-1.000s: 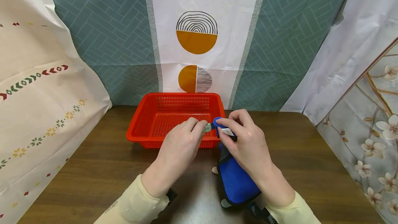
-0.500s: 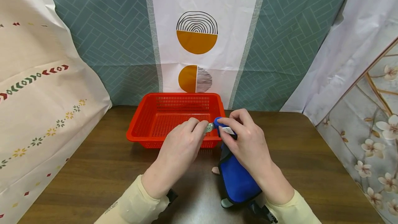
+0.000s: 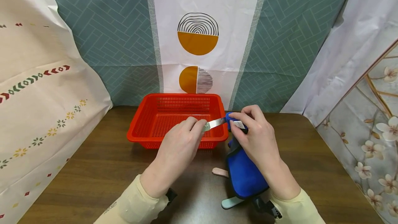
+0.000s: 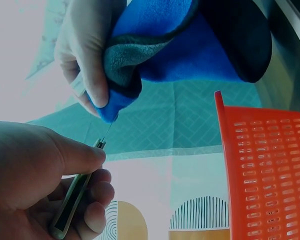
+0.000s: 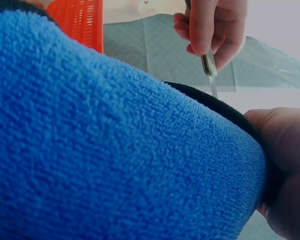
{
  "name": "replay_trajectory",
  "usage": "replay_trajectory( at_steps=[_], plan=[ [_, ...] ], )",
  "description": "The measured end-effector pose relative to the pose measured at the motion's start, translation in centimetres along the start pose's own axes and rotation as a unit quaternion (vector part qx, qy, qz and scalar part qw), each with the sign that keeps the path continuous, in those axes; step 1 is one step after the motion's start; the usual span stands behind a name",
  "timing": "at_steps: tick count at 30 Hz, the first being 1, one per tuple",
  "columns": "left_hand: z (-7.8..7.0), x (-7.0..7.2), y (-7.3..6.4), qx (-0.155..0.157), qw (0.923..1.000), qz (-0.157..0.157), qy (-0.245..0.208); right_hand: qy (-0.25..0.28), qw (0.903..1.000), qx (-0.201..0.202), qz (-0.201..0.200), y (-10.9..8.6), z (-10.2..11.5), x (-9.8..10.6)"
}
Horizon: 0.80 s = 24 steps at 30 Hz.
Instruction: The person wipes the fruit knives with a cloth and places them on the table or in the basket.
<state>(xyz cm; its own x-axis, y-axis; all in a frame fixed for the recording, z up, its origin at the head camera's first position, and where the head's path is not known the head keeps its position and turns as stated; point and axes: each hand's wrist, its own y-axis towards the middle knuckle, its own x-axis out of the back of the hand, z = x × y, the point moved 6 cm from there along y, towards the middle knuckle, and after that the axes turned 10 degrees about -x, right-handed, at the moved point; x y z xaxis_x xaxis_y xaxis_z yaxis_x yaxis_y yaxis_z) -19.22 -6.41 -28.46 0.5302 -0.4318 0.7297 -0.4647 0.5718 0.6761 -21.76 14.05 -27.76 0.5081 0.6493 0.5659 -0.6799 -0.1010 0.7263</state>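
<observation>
My left hand (image 3: 180,144) grips a folding knife (image 3: 206,126) by its pale green handle, with the bare metal blade (image 3: 217,122) pointing right. At the blade's far end, my right hand (image 3: 260,139) pinches a fold of a blue cloth (image 3: 247,174) between thumb and fingers; the blade's tip is hidden in that fold. Black edging runs round the cloth, a grey reverse side shows in the left wrist view, and a white label (image 3: 239,124) sticks out by the right fingers. The rest of the cloth hangs down below the right hand.
A red plastic basket (image 3: 132,136) stands behind the hands, overlapped by the knife in the head view. On the brown wooden table (image 3: 102,168) lie a pink round-ended strip (image 3: 220,172) and a pale green one (image 3: 231,202), both partly covered by the cloth. Patterned fabric hangs around the table.
My right hand has moved right along the blade with the cloth, baring more metal. More of the pink and pale green strips shows. My left hand has hardly moved.
</observation>
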Motion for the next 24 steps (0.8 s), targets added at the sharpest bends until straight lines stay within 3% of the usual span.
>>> replay_trajectory(
  at_steps=[14,24],
  plan=[
    [0.5,0.2,-0.1,-0.001,0.9998,-0.018,0.012,-0.003,0.9993,-0.023,-0.029,0.4,-1.8,1.1],
    [1.1,0.0,-0.1,0.014,0.9988,-0.021,0.042,0.025,0.9985,-0.001,-0.049,0.3,-0.8,1.9]
  ],
)
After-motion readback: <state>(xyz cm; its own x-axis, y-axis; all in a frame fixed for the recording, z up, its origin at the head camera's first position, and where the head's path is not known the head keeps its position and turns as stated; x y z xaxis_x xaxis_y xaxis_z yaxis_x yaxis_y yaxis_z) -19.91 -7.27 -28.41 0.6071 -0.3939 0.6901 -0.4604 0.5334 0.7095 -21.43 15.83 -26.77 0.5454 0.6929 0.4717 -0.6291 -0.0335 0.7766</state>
